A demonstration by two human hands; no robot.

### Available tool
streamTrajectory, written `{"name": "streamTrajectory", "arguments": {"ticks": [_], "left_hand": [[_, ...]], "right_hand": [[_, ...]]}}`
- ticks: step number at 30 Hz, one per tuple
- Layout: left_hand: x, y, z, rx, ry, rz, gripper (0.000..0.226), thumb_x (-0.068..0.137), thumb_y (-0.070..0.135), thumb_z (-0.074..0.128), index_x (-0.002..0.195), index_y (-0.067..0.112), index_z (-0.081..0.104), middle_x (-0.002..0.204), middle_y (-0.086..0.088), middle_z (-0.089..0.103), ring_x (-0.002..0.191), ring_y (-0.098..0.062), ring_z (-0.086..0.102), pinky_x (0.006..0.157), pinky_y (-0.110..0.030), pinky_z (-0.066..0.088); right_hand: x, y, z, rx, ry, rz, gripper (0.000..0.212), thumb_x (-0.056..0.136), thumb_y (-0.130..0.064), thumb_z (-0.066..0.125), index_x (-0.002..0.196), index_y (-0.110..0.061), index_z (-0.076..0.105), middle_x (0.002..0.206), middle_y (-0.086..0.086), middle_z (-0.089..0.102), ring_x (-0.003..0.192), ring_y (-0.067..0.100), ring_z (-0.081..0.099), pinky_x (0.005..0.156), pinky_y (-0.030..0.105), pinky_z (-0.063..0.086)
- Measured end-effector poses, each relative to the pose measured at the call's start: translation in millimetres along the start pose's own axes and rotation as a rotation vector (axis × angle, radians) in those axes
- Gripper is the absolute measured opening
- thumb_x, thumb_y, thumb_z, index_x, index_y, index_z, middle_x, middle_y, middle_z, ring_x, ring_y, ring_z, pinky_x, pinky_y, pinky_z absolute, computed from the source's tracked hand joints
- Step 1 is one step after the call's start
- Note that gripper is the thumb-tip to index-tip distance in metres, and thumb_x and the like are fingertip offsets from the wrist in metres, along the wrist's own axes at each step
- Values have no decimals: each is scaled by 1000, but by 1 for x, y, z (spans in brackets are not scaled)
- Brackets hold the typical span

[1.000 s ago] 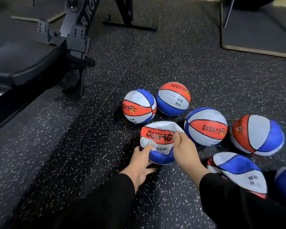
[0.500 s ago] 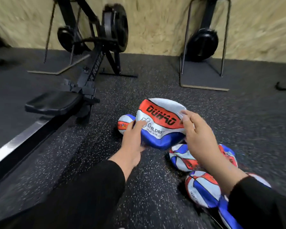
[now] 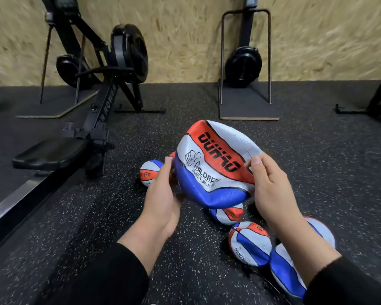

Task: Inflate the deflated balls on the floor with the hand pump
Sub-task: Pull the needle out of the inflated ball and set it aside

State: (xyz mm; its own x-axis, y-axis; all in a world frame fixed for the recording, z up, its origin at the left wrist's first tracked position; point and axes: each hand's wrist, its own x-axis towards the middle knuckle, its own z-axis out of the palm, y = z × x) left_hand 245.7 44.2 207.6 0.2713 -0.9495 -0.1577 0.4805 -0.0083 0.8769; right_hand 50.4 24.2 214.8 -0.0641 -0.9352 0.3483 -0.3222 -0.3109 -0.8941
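Above speckled floor [image 3: 97,216], deflated ball [image 3: 216,166] between left hand [image 3: 163,194] and right hand [image 3: 271,190]

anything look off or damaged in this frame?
The ball held up between the left hand and right hand is caved in and flattened like a bowl: flat, not visibly torn. The balls on the floor look rounder. No pump is in view.

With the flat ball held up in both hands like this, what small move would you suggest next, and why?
Probably turn the deflated ball between the left hand and right hand to find its valve. It is caved in, no valve shows on the facing panels, and no pump is in view.
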Motion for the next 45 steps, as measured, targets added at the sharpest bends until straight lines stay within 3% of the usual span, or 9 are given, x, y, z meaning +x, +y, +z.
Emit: {"name": "streamTrajectory", "arguments": {"ticks": [5, 10, 15, 21, 24, 26, 33, 40, 45], "left_hand": [[21, -3, 10, -14, -61, -37, 64, 90, 57, 55, 138, 16, 66, 135, -7, 70, 125, -20, 67, 114, -45, 44], [29, -7, 13, -8, -269, -319, 88, 77, 88, 34, 138, 32, 65, 136, -3, 70, 126, -26, 66, 113, -60, 42], [36, -13, 16, -34, -217, -304, 82, 86, 85, 32, 136, 30, 68, 134, -3, 71, 122, -24, 69, 108, -56, 48], [29, -12, 15, 22, -139, -215, 81, 75, 77, 57, 139, 27, 65, 131, -3, 73, 119, -26, 70, 103, -57, 53], [25, -14, 16, 141, -40, -36, 70, 78, 63, 78, 138, 32, 60, 129, 3, 73, 116, -19, 72, 102, -55, 55], [24, -19, 15, 291, 25, 133, 77, 68, 53, 87, 137, 40, 54, 134, 16, 67, 119, -3, 67, 106, -39, 54], [13, -36, 7, 703, 28, 473, 98, 58, 30, 100, 131, 61, 43, 140, 31, 45, 135, 4, 44, 119, -31, 37], [9, -41, -2, 660, -159, 506, 76, 71, 50, 81, 139, 58, 47, 150, 25, 47, 140, -17, 52, 116, -43, 43], [23, -29, 4, 317, 176, 286, 44, 100, 42, 66, 140, 39, 50, 143, 11, 59, 127, -3, 60, 114, -47, 47]], "right_hand": [[20, 15, 6, 46, -16, 49, 30, 108, -25, 40, 84, -21, 58, 68, -22, 53, 65, 2, 46, 60, 15, 34], [30, 26, 19, 105, -67, 149, 31, 108, -29, 40, 84, -20, 57, 78, 0, 62, 68, 5, 49, 63, 18, 38], [38, 30, 20, 74, -70, 162, 32, 107, -29, 41, 83, -18, 59, 82, 5, 64, 69, 6, 50, 61, 15, 38], [34, 18, 18, -98, -5, 27, 26, 107, -29, 40, 90, -24, 60, 142, -19, 51, 131, -3, 46, 103, 24, 35], [25, 2, 29, 113, -7, 93, 31, 108, -34, 39, 90, -22, 60, 112, -11, 71, 95, 2, 61, 87, 33, 47], [19, -5, 40, 356, -37, 222, 32, 104, -40, 40, 86, -19, 56, 79, -4, 61, 76, 19, 53, 74, 47, 43], [13, -9, 55, 399, 262, 327, 32, 106, -32, 36, 78, -22, 50, 70, -6, 42, 68, 14, 38, 67, 37, 34], [29, 9, 42, 239, 497, 319, 35, 109, -32, 31, 85, -11, 46, 76, -2, 43, 66, 11, 36, 67, 32, 36], [35, 23, 36, 515, 461, 526, 40, 105, -41, 35, 86, -10, 49, 74, 2, 47, 73, 19, 43, 71, 36, 42]]}}
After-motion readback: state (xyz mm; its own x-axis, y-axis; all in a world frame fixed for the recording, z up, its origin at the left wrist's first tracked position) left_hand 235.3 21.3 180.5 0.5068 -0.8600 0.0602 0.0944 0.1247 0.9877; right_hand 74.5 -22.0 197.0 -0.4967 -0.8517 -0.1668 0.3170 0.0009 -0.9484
